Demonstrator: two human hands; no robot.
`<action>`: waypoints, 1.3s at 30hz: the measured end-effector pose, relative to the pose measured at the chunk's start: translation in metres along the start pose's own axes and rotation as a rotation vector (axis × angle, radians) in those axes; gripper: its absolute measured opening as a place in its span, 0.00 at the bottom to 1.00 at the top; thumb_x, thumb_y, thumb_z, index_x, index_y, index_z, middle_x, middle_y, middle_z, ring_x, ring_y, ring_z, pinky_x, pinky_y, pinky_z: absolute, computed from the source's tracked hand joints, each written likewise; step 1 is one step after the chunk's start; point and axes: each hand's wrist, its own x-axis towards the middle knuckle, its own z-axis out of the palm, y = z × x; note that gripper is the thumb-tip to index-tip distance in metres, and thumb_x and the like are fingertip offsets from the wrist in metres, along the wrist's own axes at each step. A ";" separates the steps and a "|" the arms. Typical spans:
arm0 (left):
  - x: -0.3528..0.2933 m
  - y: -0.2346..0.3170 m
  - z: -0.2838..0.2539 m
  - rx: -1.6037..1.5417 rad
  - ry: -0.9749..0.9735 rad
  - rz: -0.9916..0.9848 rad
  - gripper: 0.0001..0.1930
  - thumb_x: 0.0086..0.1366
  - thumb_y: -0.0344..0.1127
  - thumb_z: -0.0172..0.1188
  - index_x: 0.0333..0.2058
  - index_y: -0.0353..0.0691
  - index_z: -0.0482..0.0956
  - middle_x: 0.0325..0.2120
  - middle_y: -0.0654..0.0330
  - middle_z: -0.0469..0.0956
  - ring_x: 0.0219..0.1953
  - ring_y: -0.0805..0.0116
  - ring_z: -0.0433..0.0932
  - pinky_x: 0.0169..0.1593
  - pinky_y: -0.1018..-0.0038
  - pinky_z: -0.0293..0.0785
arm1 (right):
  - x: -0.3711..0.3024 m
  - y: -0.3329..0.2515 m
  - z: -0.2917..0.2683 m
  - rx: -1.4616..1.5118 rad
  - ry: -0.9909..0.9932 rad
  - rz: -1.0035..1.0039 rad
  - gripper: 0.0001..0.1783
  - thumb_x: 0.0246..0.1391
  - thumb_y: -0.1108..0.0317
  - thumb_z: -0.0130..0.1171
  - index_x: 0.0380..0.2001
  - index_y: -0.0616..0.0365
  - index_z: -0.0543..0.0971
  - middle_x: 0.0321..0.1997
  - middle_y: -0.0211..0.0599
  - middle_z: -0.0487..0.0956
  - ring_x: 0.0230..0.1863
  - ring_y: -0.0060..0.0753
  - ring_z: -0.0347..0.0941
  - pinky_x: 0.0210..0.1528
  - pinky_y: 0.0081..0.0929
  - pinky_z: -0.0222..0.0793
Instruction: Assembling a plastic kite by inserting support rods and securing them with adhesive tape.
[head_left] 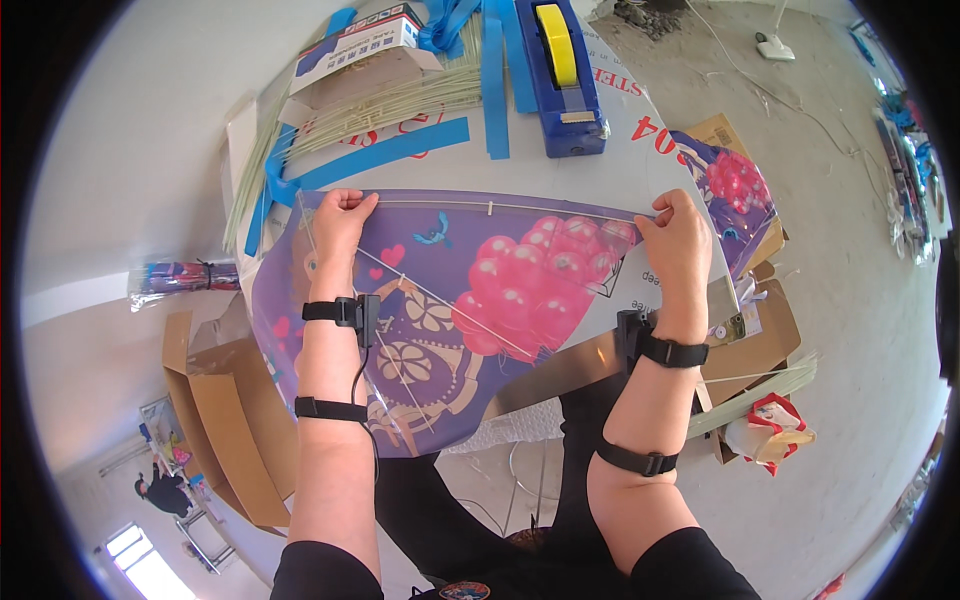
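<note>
A purple kite (420,260), printed with pink balloons, hearts and a blue bird, lies spread over the near part of the table. One thin pale rod (540,211) runs along its far edge, and another rod (470,317) slants across it. At the far edge, toward the left, my left hand (345,212) is closed in a pinch on the kite. My right hand (675,235) pinches the kite's far right corner, near the rod's end. Both sets of fingertips partly cover what they grip. Part of the kite hangs over the table's near edge.
A blue tape dispenser (590,135) with yellow tape stands at the back of the table (560,180). Blue strips (400,147), a bundle of thin sticks (390,115) and an opened box (360,45) lie left of it. Cardboard boxes (225,410) flank the table.
</note>
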 end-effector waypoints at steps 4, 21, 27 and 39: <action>-0.004 0.002 0.002 0.036 0.031 0.025 0.18 0.51 0.38 0.72 0.36 0.34 0.78 0.29 0.60 0.80 0.31 0.72 0.77 0.37 0.76 0.74 | 0.000 -0.001 0.000 -0.015 0.002 0.014 0.17 0.40 0.68 0.70 0.34 0.56 0.75 0.26 0.36 0.78 0.34 0.42 0.76 0.36 0.36 0.69; -0.009 -0.002 0.008 0.045 0.085 0.100 0.19 0.53 0.38 0.72 0.37 0.33 0.77 0.28 0.57 0.80 0.29 0.70 0.78 0.35 0.75 0.75 | 0.000 -0.001 -0.002 -0.079 0.027 0.072 0.21 0.39 0.62 0.71 0.33 0.57 0.72 0.28 0.40 0.79 0.34 0.46 0.76 0.36 0.38 0.69; -0.010 0.001 0.001 0.120 0.153 0.088 0.20 0.52 0.39 0.72 0.36 0.33 0.75 0.27 0.57 0.79 0.28 0.68 0.78 0.34 0.74 0.75 | 0.000 -0.001 -0.002 -0.057 0.051 0.026 0.21 0.39 0.60 0.71 0.33 0.57 0.72 0.27 0.39 0.77 0.34 0.45 0.75 0.36 0.38 0.69; -0.198 0.000 0.018 0.341 0.104 0.441 0.25 0.65 0.36 0.54 0.58 0.31 0.63 0.60 0.43 0.62 0.64 0.44 0.58 0.64 0.57 0.57 | 0.004 0.013 0.004 0.062 0.178 0.033 0.19 0.43 0.58 0.68 0.32 0.56 0.72 0.25 0.36 0.76 0.33 0.44 0.75 0.36 0.38 0.69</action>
